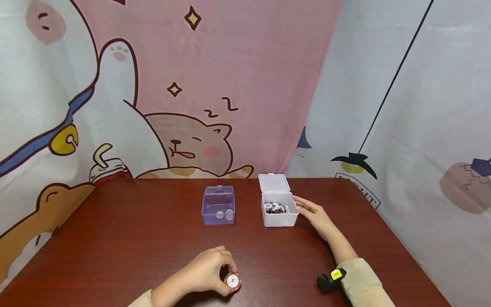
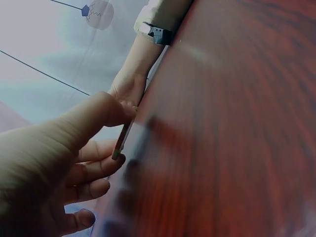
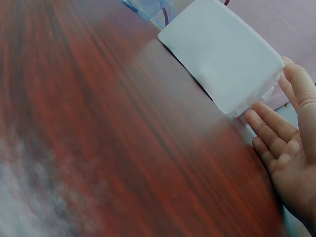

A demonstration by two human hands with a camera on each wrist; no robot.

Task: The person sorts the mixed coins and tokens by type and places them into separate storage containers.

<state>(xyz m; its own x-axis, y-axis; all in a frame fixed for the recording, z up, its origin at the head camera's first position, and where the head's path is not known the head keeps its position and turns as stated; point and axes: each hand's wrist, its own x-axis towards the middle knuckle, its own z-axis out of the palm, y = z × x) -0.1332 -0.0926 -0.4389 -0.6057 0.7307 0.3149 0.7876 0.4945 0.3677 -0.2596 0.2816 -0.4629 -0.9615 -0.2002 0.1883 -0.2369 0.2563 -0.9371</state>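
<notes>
Left hand (image 1: 209, 269) near the table's (image 1: 134, 238) front edge, fingers curled around a red-and-white chip (image 1: 232, 280), pinching it just above the wood. Right hand (image 1: 312, 213) flat and relaxed, fingers straight, resting beside the open white box (image 1: 279, 215), fingertips at its right wall. More chips (image 1: 275, 208) inside that box. Left of it, well apart from both hands, an open clear blue box (image 1: 218, 209) with coins (image 1: 225, 214) on its bottom.

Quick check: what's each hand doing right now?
Left hand: fingers pinch a red-and-white chip.
Right hand: open, holding nothing, fingers beside the white box.
</notes>
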